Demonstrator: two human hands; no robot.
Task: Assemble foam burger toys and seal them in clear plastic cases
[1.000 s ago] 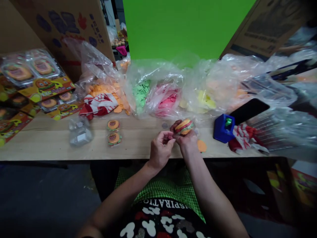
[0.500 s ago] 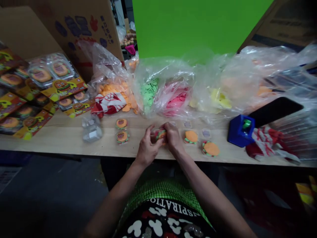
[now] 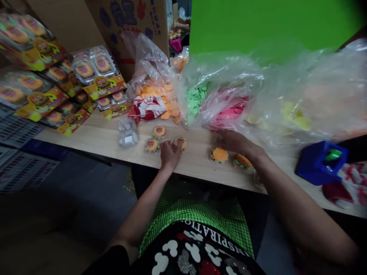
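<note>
My left hand [image 3: 169,156] pinches a small toy burger [image 3: 180,143] in a clear case, low over the table, with fingers and thumb at its sides. Two similar cased burgers, one behind [image 3: 159,131] and one in front [image 3: 151,145], sit just left of it. Farther right, my right hand [image 3: 233,140] reaches in behind an orange-topped burger [image 3: 219,155]; its fingers are dark and blurred, so what they touch does not show. Beneath the right wrist lies a second orange-topped burger [image 3: 242,161], partly covered by the arm.
Plastic bags hold orange pieces [image 3: 172,103], green pieces [image 3: 196,99], pink pieces [image 3: 233,109] and yellow pieces [image 3: 295,116] along the back. Clear empty cases [image 3: 127,133] stand left. Packaged burger sets [image 3: 100,70] are stacked far left. A blue tape dispenser [image 3: 315,162] stands right.
My hands have parted. The left carried the cased burger left beside the other two; the right let go of it and moved right, behind the orange-topped burgers. The view has turned right.
</note>
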